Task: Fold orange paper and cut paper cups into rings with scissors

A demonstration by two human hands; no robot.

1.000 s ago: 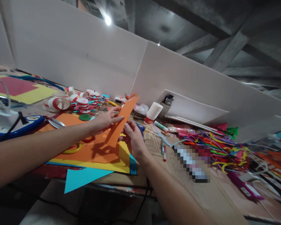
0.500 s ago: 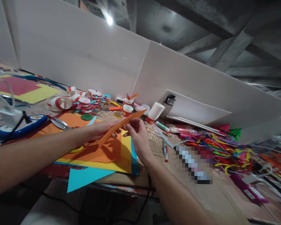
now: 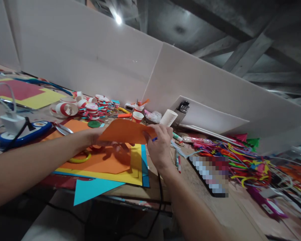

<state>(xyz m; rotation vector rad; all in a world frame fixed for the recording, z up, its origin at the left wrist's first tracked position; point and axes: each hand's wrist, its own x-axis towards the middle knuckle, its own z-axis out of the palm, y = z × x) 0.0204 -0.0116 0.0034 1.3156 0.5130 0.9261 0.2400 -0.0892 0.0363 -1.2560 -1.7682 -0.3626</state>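
Observation:
An orange paper piece [image 3: 122, 131] is held up flat above the table between both hands. My left hand [image 3: 92, 136] grips its left end, with the fingers mostly hidden under the paper. My right hand [image 3: 160, 144] pinches its right end. Below lies a stack of paper sheets: orange [image 3: 107, 161] on yellow [image 3: 136, 167] on blue [image 3: 145, 167]. A yellow ring [image 3: 79, 158] rests on the orange sheet.
A light-blue paper triangle [image 3: 90, 189] hangs over the table's front edge. Cut red-and-white paper cups [image 3: 90, 108], a stack of paper cups [image 3: 168, 117], markers [image 3: 177, 160], scissors [image 3: 61, 130] and a pile of coloured pipe cleaners [image 3: 240, 157] crowd the table. White boards [image 3: 90, 60] wall the back.
The orange piece went from standing nearly upright to lying flat and spread wide between my hands. My right hand moved right along it to its right end.

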